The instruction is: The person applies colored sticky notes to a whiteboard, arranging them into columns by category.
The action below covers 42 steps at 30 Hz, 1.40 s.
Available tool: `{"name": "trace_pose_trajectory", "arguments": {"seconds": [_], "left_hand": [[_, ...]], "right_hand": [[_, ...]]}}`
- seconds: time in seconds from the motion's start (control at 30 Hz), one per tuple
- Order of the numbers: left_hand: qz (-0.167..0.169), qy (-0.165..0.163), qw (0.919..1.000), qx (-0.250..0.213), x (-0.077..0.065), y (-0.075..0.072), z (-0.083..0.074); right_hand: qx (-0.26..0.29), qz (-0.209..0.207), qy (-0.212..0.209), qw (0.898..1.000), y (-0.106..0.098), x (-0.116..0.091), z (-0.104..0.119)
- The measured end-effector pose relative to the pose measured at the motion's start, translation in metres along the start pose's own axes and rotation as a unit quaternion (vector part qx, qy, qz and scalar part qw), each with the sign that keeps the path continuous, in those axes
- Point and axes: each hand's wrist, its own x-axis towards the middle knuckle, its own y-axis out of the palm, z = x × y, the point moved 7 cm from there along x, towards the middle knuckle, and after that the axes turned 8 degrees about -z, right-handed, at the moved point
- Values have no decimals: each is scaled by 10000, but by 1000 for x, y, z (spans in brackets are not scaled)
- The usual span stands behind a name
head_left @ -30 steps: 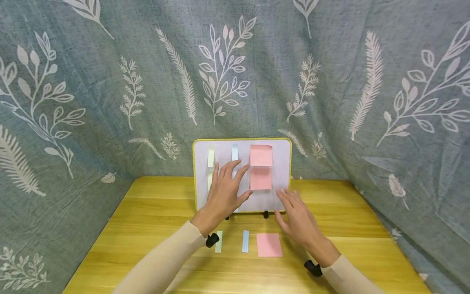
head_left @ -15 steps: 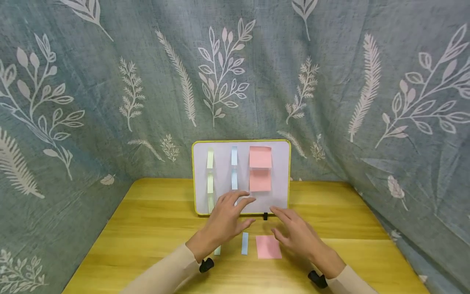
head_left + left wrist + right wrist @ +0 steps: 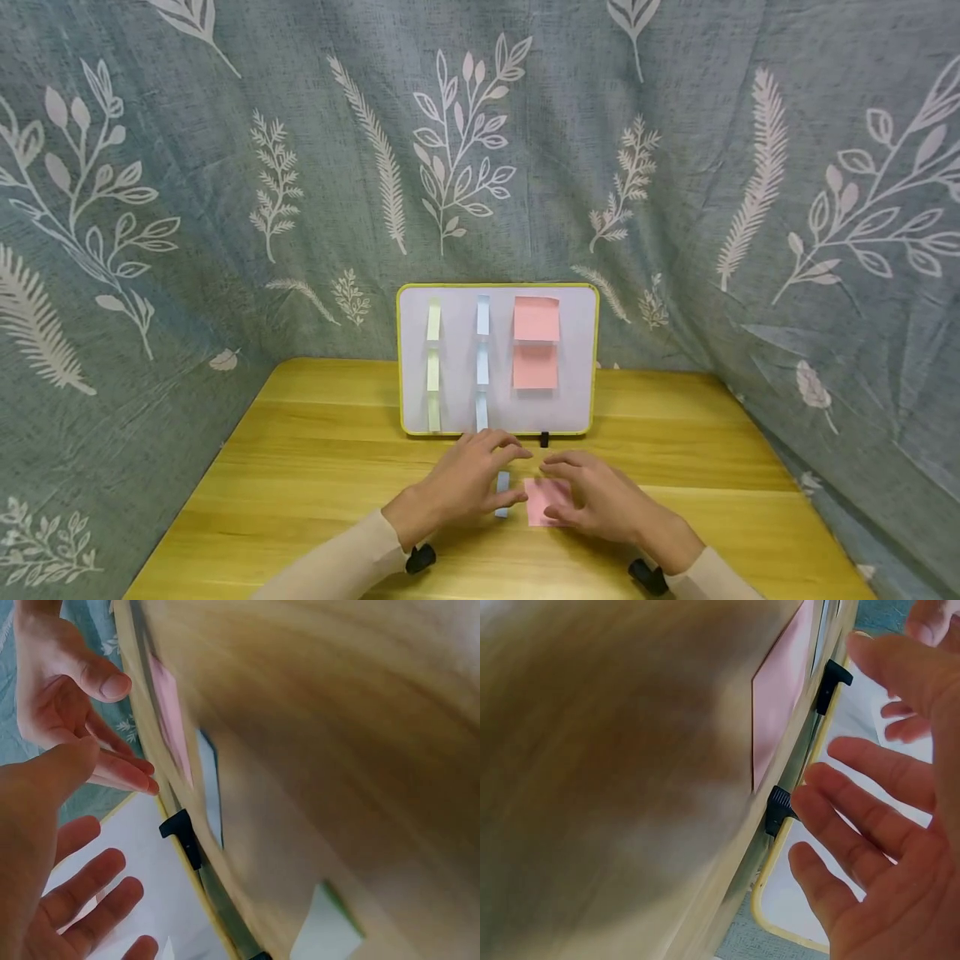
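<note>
In the head view my left hand [image 3: 465, 477] hovers over the table with loosely bent fingers, holding nothing. Beneath it lies a blue sticky-note strip [image 3: 503, 482], partly covered. My right hand [image 3: 603, 498], also holding nothing, is over the pink square sticky-note pad [image 3: 538, 498] and hides part of it. A green strip pad [image 3: 326, 930] shows in the left wrist view; the left hand hides it from the head camera. Behind the hands stands a whiteboard [image 3: 573, 408] bearing green strips [image 3: 433, 368], blue strips [image 3: 482, 364] and two pink notes [image 3: 535, 367].
Small black feet [image 3: 544, 439] support the yellow-rimmed board on the wooden table [image 3: 315, 467]. A grey-green leaf-patterned cloth [image 3: 525, 167] hangs behind and along both sides. Each wrist wears a small black device [image 3: 420, 558].
Both hands have come down from the whiteboard toward the pads on the table. The left hand has uncovered the green and blue strips on the board.
</note>
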Motion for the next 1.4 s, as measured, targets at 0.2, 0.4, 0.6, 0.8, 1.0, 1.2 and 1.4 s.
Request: {"name": "trace_pose_trajectory", "arguments": {"seconds": [0.2,0.4,0.6,0.8,1.0,1.2,1.4], "left_hand": [[212,30,9997,-75,-5,9,-1],[537,94,9985,-64,-10,19,-2],[883,100,9960,-100,-11,27,-4],[1099,106,9937,-173,-13,33,-4],[1254,127,9918,-190,-13,37,-2],[1317,101,9910,-236,-14,37,-2],[1347,121,9906,-217,-15,36,-3]], "right_hand": [[63,131,-198,9997,4,1,3],[102,225,-298,9993,7,-1,4],[133,357,-245,9990,8,0,2],[186,420,-231,9987,10,0,0],[112,415,-260,9987,11,0,-1],[65,426,-272,9987,10,1,1],[-77,403,-384,9984,9,2,6]]}}
